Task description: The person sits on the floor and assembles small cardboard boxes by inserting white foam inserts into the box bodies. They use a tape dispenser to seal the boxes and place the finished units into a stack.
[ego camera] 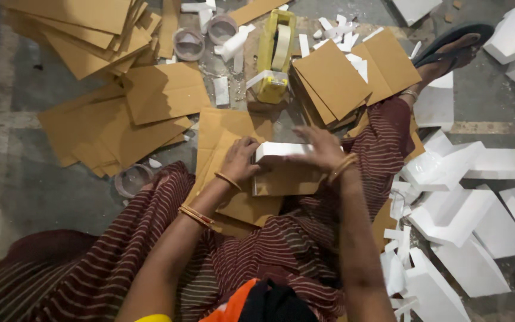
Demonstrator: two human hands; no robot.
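- Gripping a white block (281,151) at its left end with left hand (241,160), fingers curled on it.
- Pressing right hand (319,149) flat on its top, fingers spread.
- Resting on a cardboard sheet (284,180) over the lap.
- Beyond: yellow tape dispenser (274,56), cardboard stacks (335,77), foam pieces (454,214) on floor (19,173).
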